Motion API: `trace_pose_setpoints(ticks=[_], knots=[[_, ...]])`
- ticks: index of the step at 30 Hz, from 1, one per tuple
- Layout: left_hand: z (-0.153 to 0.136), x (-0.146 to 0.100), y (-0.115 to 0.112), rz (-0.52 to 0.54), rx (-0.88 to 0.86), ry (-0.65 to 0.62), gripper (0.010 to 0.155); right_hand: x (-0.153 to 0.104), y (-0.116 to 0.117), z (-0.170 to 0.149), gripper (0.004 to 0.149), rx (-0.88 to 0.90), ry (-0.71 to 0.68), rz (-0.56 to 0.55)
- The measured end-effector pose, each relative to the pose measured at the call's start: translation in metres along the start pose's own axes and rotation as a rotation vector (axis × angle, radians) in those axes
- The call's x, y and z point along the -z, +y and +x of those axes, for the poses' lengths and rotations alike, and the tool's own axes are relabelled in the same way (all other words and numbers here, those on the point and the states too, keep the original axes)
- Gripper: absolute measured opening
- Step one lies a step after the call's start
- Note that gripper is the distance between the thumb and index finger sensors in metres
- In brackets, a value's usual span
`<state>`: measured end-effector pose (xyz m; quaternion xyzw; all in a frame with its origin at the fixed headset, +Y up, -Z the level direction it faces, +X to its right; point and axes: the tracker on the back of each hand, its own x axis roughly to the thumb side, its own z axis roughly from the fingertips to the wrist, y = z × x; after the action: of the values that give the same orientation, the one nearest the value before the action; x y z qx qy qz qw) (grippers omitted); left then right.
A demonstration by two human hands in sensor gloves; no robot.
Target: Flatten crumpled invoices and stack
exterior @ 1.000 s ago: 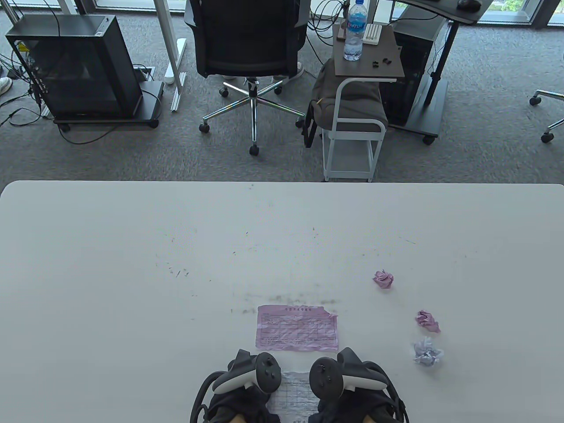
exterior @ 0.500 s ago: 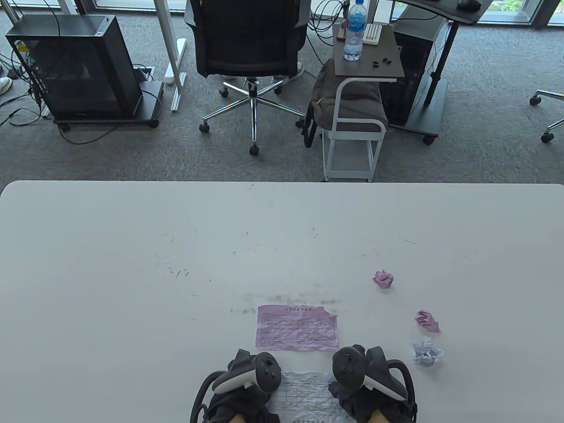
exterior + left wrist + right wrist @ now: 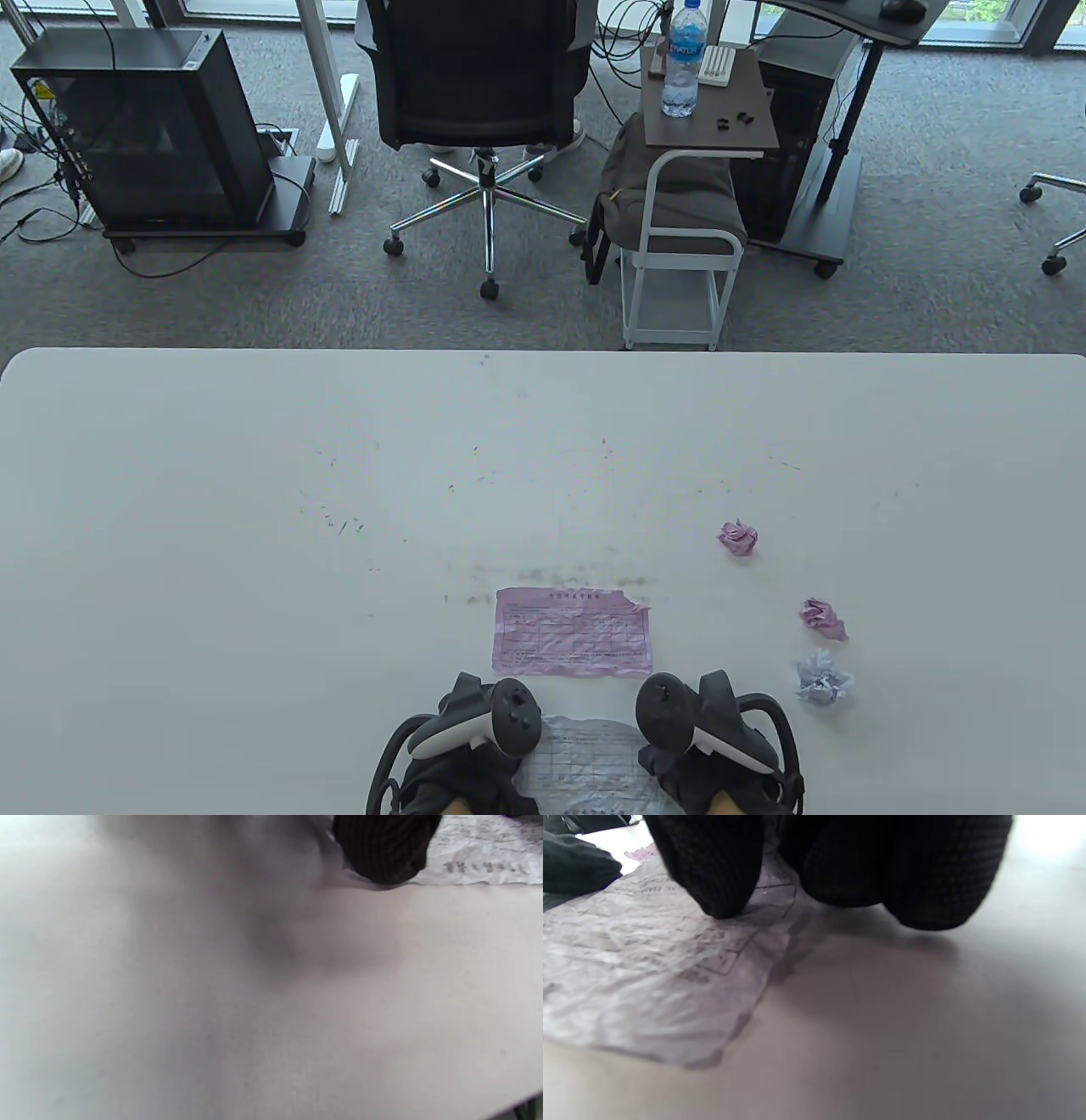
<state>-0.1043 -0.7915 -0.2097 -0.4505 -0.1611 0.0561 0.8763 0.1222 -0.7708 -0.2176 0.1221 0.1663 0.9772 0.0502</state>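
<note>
Three paper balls (image 3: pixel 813 620) right; pink invoice (image 3: pixel 573 632) beyond hands; table (image 3: pixel 254 509)

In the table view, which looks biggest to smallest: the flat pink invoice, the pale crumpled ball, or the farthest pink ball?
1. Flat pink invoice, clearly largest.
2. Pale crumpled ball.
3. Farthest pink ball; it lies farther from the camera, so the gap between the balls is unsure.

Pink gridded invoice (image 3: pixel 573 632), white table (image 3: pixel 254 509)

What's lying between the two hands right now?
In the table view, a wrinkled white invoice lies on the table between the left hand and right hand; both rest on its side edges.
</note>
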Motion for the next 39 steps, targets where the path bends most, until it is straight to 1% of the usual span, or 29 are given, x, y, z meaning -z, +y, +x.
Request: trace_pose_setpoints(ticks=[2,3,6,8,10,12,14,17,21,24,26,28,30,31,33,34,35,37,39], knots=[[0.000,0.000,0.000,0.000,0.001,0.001,0.090,-0.001,-0.004,0.002,0.040,-0.028,-0.019,-0.055],[0.000,0.000,0.000,0.000,0.001,0.001,0.090,-0.002,-0.006,0.003,0.038,-0.024,-0.018,-0.057],[-0.001,0.000,0.000,0.002,0.004,0.001,0.090,-0.004,-0.011,0.002,0.037,0.041,-0.035,-0.056],[0.000,0.000,0.000,0.003,0.003,0.002,0.090,-0.007,-0.017,-0.003,0.037,0.151,-0.071,-0.069],[0.000,0.000,-0.001,0.004,0.007,0.006,0.090,-0.010,-0.021,-0.008,0.038,0.329,-0.104,-0.093],[0.001,0.000,-0.001,0.003,0.009,0.009,0.090,-0.012,-0.024,-0.011,0.040,0.457,-0.132,-0.123],[0.001,0.000,-0.001,0.004,0.015,0.011,0.090,-0.014,-0.029,-0.010,0.040,0.512,-0.160,-0.180],[0.001,0.000,-0.001,0.005,0.024,0.015,0.090,-0.018,-0.037,-0.005,0.042,0.463,-0.206,-0.244],[0.002,0.000,-0.001,0.006,0.020,0.014,0.091,-0.028,-0.050,0.009,0.041,0.292,-0.290,-0.306],[-0.001,-0.003,0.002,0.017,-0.022,-0.017,0.093,-0.038,-0.060,0.014,0.041,0.235,-0.334,-0.378],[-0.006,-0.008,0.007,0.059,-0.135,-0.072,0.093,-0.046,-0.068,0.014,0.041,0.260,-0.366,-0.438],[-0.014,-0.017,0.014,0.161,-0.278,-0.159,0.094,-0.053,-0.075,0.011,0.041,0.325,-0.388,-0.490],[-0.020,-0.028,0.022,0.356,-0.362,-0.259,0.094,-0.060,-0.081,0.005,0.041,0.439,-0.420,-0.535],[-0.023,-0.035,0.027,0.505,-0.411,-0.337,0.095,-0.062,-0.084,0.000,0.040,0.538,-0.440,-0.564],[-0.026,-0.044,0.032,0.634,-0.516,-0.427,0.097,-0.064,-0.087,-0.008,0.040,0.687,-0.453,-0.595],[-0.028,-0.047,0.033,0.664,-0.606,-0.490,0.099,-0.064,-0.088,-0.014,0.040,0.782,-0.456,-0.611],[-0.029,-0.047,0.033,0.654,-0.711,-0.564,0.101,-0.064,-0.088,-0.019,0.040,0.871,-0.451,-0.617],[-0.028,-0.042,0.030,0.572,-0.923,-0.686,0.101,-0.061,-0.085,-0.029,0.040,1.025,-0.425,-0.613],[-0.026,-0.040,0.029,0.508,-1.047,-0.781,0.098,-0.058,-0.080,-0.035,0.040,1.107,-0.387,-0.600]])
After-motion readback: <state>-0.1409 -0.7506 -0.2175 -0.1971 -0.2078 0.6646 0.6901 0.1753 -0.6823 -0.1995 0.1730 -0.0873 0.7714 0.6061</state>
